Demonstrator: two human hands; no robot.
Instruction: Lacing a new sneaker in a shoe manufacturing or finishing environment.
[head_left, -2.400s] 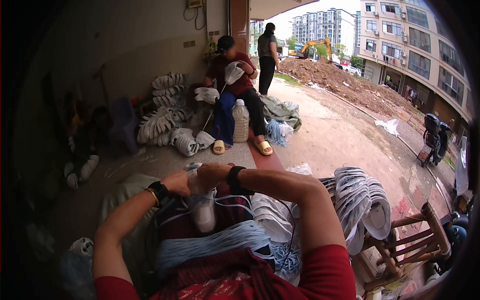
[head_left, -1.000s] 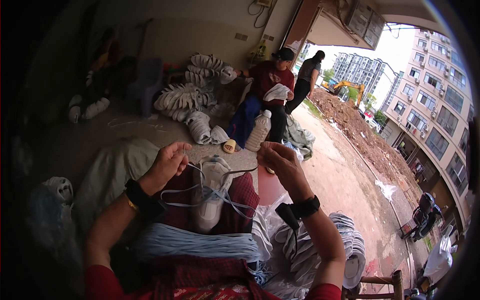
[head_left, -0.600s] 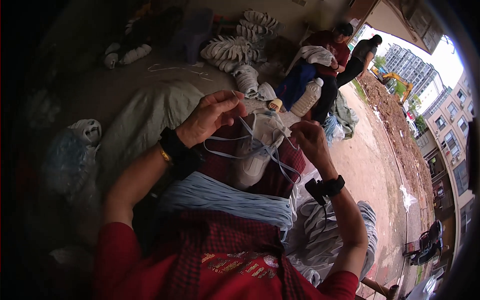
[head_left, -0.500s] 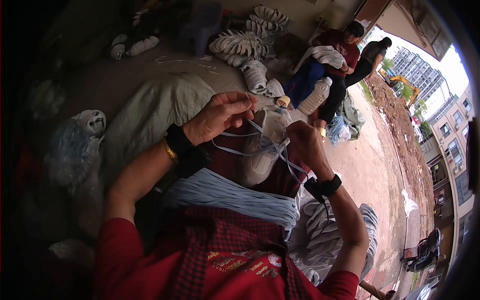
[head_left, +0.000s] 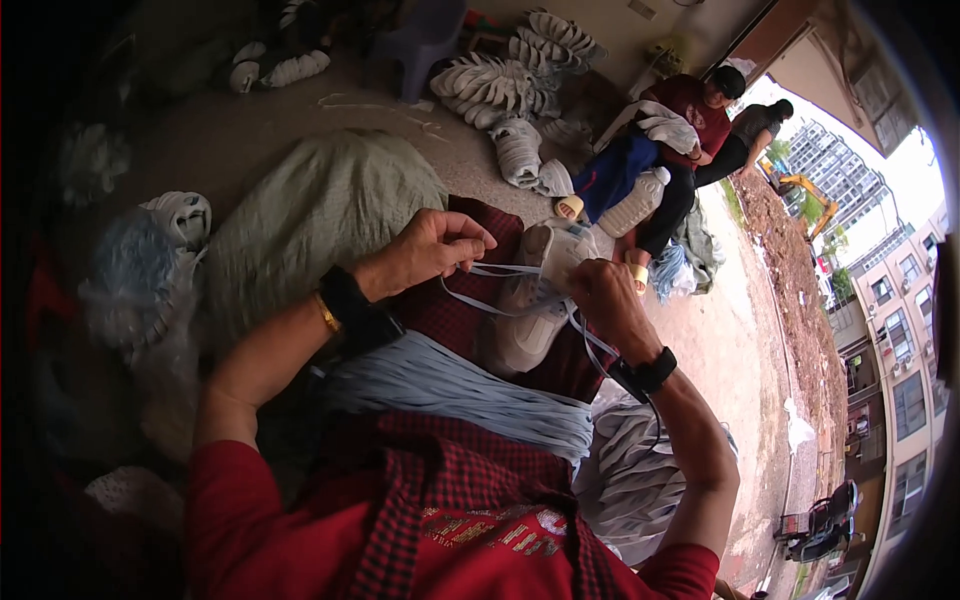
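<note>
A white shoe upper lies across my lap, its toe toward me. Pale shoelaces run from it to both hands. My left hand is closed in a pinch on a lace, left of the shoe and apart from it. At the shoe's right edge, my right hand is closed around a lace, with loose ends hanging below it; its fingertips are partly hidden. A thick bundle of light blue laces rests across my lap, nearer than the shoe.
A green-grey sack bulges at my left, beside plastic-wrapped shoe uppers. Stacked grey-white uppers are by my right arm. Ahead sit two people, the nearer person holding white pieces. More stacked uppers and a chair stand farther back.
My left hand has moved down and slightly left, drawing the laces between the hands flatter. My right hand has stayed beside the shoe. The whole view has shifted a little.
</note>
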